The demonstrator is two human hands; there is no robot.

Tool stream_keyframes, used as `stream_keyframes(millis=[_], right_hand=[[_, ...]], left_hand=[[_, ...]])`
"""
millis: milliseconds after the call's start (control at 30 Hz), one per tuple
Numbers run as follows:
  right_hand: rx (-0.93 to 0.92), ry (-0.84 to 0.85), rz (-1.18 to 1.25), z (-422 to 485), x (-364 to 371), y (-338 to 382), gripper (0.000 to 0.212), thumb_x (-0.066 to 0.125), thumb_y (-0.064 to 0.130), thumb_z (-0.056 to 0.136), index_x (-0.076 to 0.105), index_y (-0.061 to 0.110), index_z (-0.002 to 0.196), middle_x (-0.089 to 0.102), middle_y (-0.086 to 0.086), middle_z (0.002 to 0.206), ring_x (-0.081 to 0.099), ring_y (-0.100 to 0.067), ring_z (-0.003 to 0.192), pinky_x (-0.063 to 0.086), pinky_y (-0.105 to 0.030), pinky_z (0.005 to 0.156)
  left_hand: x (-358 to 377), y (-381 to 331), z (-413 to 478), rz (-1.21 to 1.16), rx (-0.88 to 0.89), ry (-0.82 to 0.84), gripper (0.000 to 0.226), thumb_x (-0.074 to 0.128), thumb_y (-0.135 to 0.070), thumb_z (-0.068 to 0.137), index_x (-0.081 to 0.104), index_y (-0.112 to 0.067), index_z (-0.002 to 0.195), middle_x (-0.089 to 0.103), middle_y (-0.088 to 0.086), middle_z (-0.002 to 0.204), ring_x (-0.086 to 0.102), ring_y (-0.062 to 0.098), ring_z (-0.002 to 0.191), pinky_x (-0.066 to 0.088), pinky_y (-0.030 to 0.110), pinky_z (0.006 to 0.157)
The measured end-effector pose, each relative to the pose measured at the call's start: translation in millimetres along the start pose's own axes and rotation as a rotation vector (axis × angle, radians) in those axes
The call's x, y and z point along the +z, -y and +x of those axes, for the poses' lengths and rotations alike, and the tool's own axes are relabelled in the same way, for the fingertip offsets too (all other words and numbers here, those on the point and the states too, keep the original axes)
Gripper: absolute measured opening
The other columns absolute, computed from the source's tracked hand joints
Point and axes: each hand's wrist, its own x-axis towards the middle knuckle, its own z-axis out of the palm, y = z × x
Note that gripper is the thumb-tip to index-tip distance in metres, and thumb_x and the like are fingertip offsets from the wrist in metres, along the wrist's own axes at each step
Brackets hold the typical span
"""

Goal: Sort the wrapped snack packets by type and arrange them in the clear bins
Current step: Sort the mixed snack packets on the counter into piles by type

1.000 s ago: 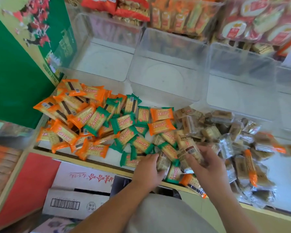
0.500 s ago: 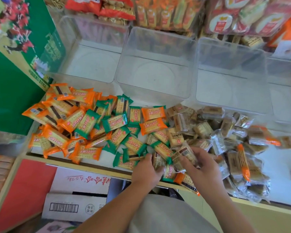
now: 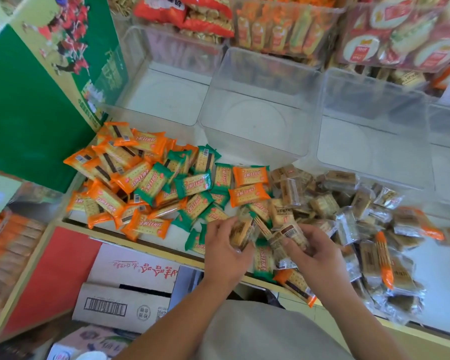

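Because the clear-wrapped brown packets [image 3: 327, 201] look light, crinkly, slippery (probably crumbly), pinching across the flat faces suits; left grip [image 3: 226, 249] and right grip [image 3: 320, 253] each hold 1 at the near edge of the worktop [image 3: 440, 281].

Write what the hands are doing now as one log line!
left hand: holds clear-wrapped packet | right hand: holds barcoded packet | front clear bins: no packets inside | mixed pile: unsorted on shelf

Orange pkts [image 3: 250, 175], green pkts [image 3: 192, 183], clear-brown pkts [image 3: 340, 179].
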Motion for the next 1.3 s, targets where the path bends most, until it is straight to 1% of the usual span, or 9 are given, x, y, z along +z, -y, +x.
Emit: stream_keyframes(millis=[233, 367, 467, 667, 833, 967, 1133, 1233, 1300], right_hand=[[-0.039, -0.011, 0.078, -5, -14, 25, 0.019, 0.076, 0.032, 0.091, 0.068, 0.036, 0.108, 0.075, 0.01, 0.083, 0.069, -0.018, 0.066, 0.055, -0.023, 0.055], [-0.062, -0.074, 0.094, -12, -52, 21, 0.019, 0.076, 0.036, 0.09, 0.068, 0.037, 0.108, 0.075, 0.015, 0.089, 0.068, -0.007, 0.068, 0.058, -0.028, 0.068], [-0.053, -0.108, 0.088, -12, -91, 3, 0.017, 0.074, 0.036, 0.092, 0.067, 0.036, 0.107, 0.072, 0.005, 0.081, 0.06, -0.006, 0.058, 0.05, -0.016, 0.057], [-0.007, -0.126, 0.116, -17, -152, -54, 0.012, 0.073, 0.036, 0.092, 0.066, 0.037, 0.102, 0.058, 0.014, 0.057, 0.047, -0.004, 0.046, 0.042, -0.026, 0.054], [-0.008, -0.119, 0.199, -17, -175, -77, 0.019, 0.075, 0.041, 0.09, 0.07, 0.036, 0.108, 0.071, 0.0, 0.076, 0.065, -0.016, 0.064, 0.056, -0.037, 0.067], [0.011, -0.211, 0.318, -10, -217, -93, 0.014, 0.075, 0.034, 0.092, 0.07, 0.032, 0.105, 0.074, -0.002, 0.085, 0.073, -0.029, 0.078, 0.062, -0.048, 0.073], [0.196, -0.396, 0.386, 8, -286, -168, 0.019, 0.078, 0.025, 0.088, 0.067, 0.023, 0.103, 0.073, 0.002, 0.098, 0.073, -0.022, 0.087, 0.063, -0.042, 0.078], [0.391, -0.446, 0.474, 26, -313, -219, 0.03, 0.08, 0.025, 0.082, 0.064, 0.01, 0.102, 0.07, -0.017, 0.106, 0.072, -0.032, 0.097, 0.064, -0.042, 0.074], [0.508, -0.433, 0.541, 40, -325, -241, 0.037, 0.08, 0.027, 0.081, 0.065, 0.009, 0.109, 0.072, -0.015, 0.108, 0.073, -0.028, 0.096, 0.064, -0.039, 0.072]], left_hand=[[-32, -45, -10, -0.176, 0.143, -0.096, 0.047, 0.086, -0.024, 0.079, 0.066, -0.044, 0.116, 0.052, -0.024, 0.114, 0.055, -0.006, 0.107, 0.042, 0.003, 0.083], [-17, -87, -17, -0.258, 0.181, -0.039, 0.044, 0.084, -0.029, 0.082, 0.065, -0.046, 0.117, 0.056, -0.022, 0.115, 0.055, -0.006, 0.111, 0.043, 0.004, 0.086], [15, -109, -28, -0.282, 0.192, 0.001, 0.045, 0.084, -0.028, 0.082, 0.068, -0.036, 0.123, 0.058, -0.02, 0.118, 0.057, -0.004, 0.114, 0.045, 0.011, 0.092], [90, -135, -56, -0.246, 0.119, 0.022, 0.045, 0.085, -0.031, 0.081, 0.069, -0.035, 0.123, 0.058, -0.022, 0.118, 0.056, -0.009, 0.11, 0.048, 0.014, 0.092], [120, -155, -79, -0.168, 0.213, -0.053, 0.044, 0.085, -0.029, 0.083, 0.069, -0.03, 0.124, 0.057, -0.021, 0.118, 0.053, -0.012, 0.113, 0.039, 0.001, 0.09], [149, -191, -86, -0.264, 0.246, 0.048, 0.043, 0.085, -0.03, 0.084, 0.069, -0.032, 0.124, 0.064, -0.012, 0.12, 0.063, 0.004, 0.112, 0.052, 0.019, 0.091], [241, -228, -111, -0.321, 0.005, 0.309, 0.024, 0.085, -0.031, 0.081, 0.071, -0.044, 0.095, 0.073, -0.011, 0.087, 0.067, 0.006, 0.07, 0.055, 0.022, 0.064], [305, -223, -124, -0.212, -0.008, 0.375, 0.025, 0.081, -0.043, 0.075, 0.073, -0.034, 0.096, 0.071, -0.003, 0.082, 0.064, 0.012, 0.068, 0.051, 0.029, 0.06], [338, -221, -128, -0.147, 0.002, 0.412, 0.019, 0.079, -0.039, 0.078, 0.072, -0.027, 0.091, 0.07, 0.0, 0.075, 0.063, 0.01, 0.063, 0.049, 0.031, 0.058]])
